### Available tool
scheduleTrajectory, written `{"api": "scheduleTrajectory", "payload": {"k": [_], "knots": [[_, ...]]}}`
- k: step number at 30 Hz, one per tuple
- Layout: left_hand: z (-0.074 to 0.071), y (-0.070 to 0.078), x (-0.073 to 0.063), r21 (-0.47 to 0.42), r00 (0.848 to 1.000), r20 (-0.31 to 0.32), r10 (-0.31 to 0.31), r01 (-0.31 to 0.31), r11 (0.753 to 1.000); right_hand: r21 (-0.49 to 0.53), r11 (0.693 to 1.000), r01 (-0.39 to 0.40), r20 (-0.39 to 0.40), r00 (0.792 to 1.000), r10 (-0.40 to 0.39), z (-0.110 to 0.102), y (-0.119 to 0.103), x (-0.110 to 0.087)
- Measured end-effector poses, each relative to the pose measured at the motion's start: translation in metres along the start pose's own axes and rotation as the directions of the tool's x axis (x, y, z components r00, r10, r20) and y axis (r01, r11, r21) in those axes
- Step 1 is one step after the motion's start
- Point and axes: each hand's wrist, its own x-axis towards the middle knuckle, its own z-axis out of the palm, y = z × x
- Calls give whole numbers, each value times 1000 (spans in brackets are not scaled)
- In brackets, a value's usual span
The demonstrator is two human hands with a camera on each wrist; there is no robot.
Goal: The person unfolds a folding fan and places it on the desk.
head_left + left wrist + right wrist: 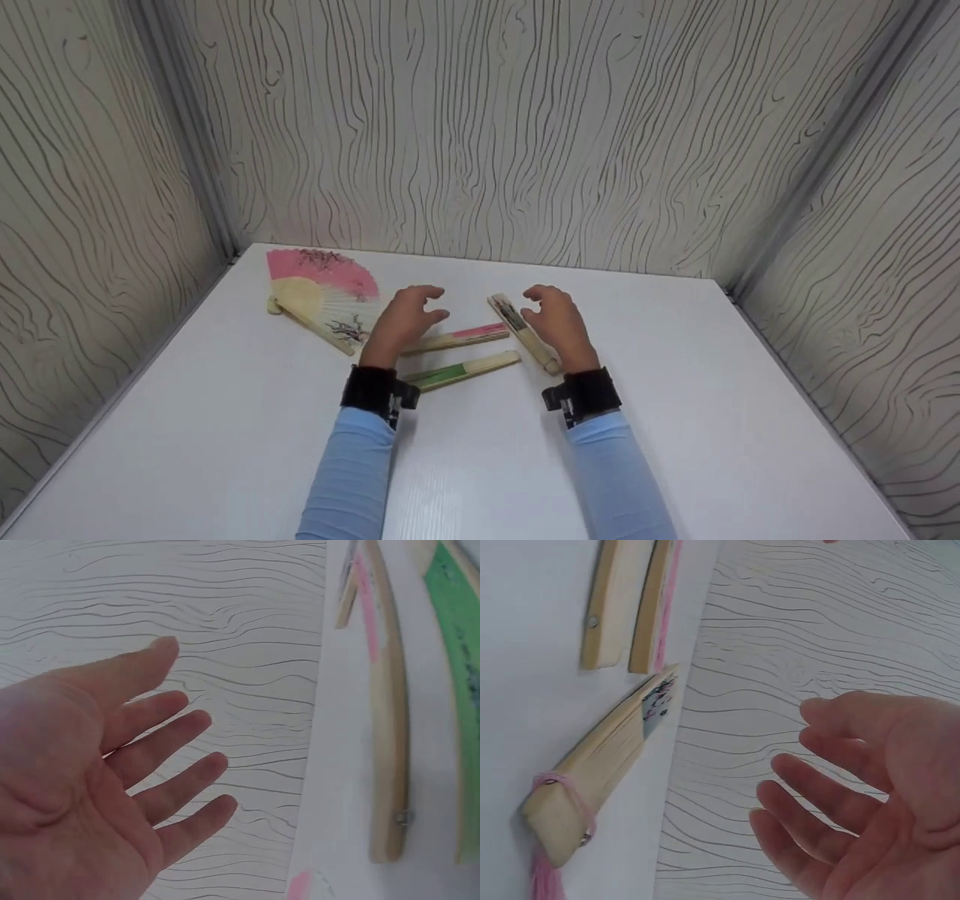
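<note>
Both hands are raised over the table with relaxed fingers and hold nothing. My left hand [403,319] hovers between a spread pink and white folding fan [322,296] on its left and the folded fans on its right. Nearest my right hand [559,322] lies a folded fan with a dark floral print [536,346]; the right wrist view shows a pink cord and tassel [549,877] at its end. Between the hands lie a folded pink fan [465,337] and, closer to me, a folded green fan [465,370]. The left wrist covers the ends of these two in the head view.
The fans lie on a white table [480,465]. A wood-grain patterned panel [480,135] rises behind its far edge, and similar panels [82,225] stand along the left and right sides.
</note>
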Motion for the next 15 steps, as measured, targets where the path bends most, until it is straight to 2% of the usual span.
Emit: {"api": "scheduleTrajectory", "payload": {"k": [3,7,12,15], "knots": [[14,-4,0,47,999,39,13,-15,999,-18,999,-46,36,998,46,9,8,-3],[28,-11,-1,82,997,78,-10,4,997,-33,993,-114,60,991,116,22,17,-7],[40,-15,-3,136,997,69,-43,33,990,-91,983,-157,81,983,165,35,25,-9],[44,-16,-3,152,996,76,-56,44,987,-173,964,-204,125,966,227,32,26,-10]]}}
